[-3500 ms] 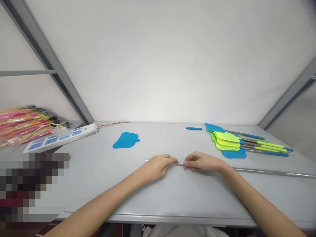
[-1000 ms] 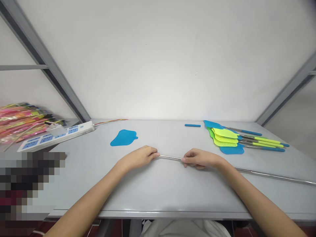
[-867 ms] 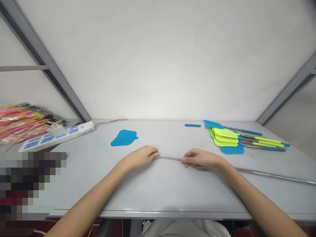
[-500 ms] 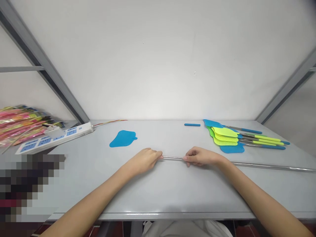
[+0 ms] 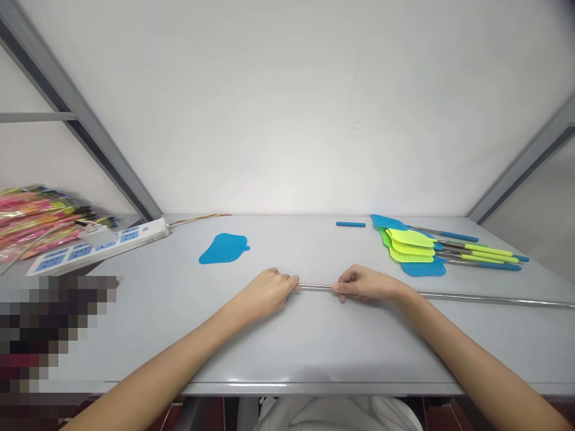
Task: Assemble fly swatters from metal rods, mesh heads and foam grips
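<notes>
A long thin metal rod [image 5: 476,297] runs level just above or on the grey table, out past the right edge of the view. My left hand [image 5: 272,292] is closed round its left end, hiding the tip. Further right, my right hand [image 5: 362,284] pinches the same rod between thumb and fingers, with a short bare stretch between the hands. Behind my left hand lies a blue fly swatter head [image 5: 223,248], flat and loose. A short blue handle sleeve [image 5: 350,224] rests near the wall.
Several blue and yellow-green fly swatters [image 5: 411,245] are piled at the back right. At the left stand a white power strip [image 5: 101,245] and bagged colourful goods [image 5: 36,218]. Grey metal posts flank the table [image 5: 314,353]. The lower left corner is blurred out.
My left hand has slid slightly right along the rod, so the bare stretch between the hands is a little shorter. The view has tilted slightly.
</notes>
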Tool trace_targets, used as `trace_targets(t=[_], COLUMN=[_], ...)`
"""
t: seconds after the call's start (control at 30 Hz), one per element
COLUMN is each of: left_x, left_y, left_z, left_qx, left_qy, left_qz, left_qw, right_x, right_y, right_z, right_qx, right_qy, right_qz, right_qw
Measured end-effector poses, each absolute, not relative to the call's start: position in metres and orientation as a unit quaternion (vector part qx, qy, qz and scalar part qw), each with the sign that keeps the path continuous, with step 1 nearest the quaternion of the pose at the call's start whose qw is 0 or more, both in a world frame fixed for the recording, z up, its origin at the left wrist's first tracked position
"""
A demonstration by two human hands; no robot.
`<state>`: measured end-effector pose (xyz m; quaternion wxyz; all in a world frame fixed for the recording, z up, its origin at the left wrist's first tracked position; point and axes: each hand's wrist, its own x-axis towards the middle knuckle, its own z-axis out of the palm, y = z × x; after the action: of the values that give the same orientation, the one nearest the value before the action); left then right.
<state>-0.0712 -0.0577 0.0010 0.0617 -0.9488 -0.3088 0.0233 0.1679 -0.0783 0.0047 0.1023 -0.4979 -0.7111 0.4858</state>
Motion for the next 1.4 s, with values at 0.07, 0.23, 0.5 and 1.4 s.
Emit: trace_targets(t=[0.07, 0.23, 0.5, 1.4], left_x=[-0.07, -0.067, -0.061, -0.064], left_y=[-0.058, -0.063, -0.071, -0.063], left_z=[0.0, -0.002, -0.003, 0.005], left_qx=[-0.95, -0.949, -0.949, -0.917], left_qy=[-0.306, -0.307, -0.311, -0.363], left_qz=[0.021, 0.011, 0.007, -0.067], left_qw=[0.063, 0.064, 0.046, -0.151], right_x=[0.168, 0.169, 0.168, 0.165], right_y=[-0.079, -0.079, -0.079, -0.079], right_z=[0.004, 0.003, 0.0, -0.002], right_qx=[-0.499, -0.495, -0.485, -0.48], right_qy=[-0.711, -0.712, -0.713, -0.692], right_qz=[0.484, 0.488, 0.496, 0.528], right_qw=[0.103, 0.099, 0.101, 0.11])
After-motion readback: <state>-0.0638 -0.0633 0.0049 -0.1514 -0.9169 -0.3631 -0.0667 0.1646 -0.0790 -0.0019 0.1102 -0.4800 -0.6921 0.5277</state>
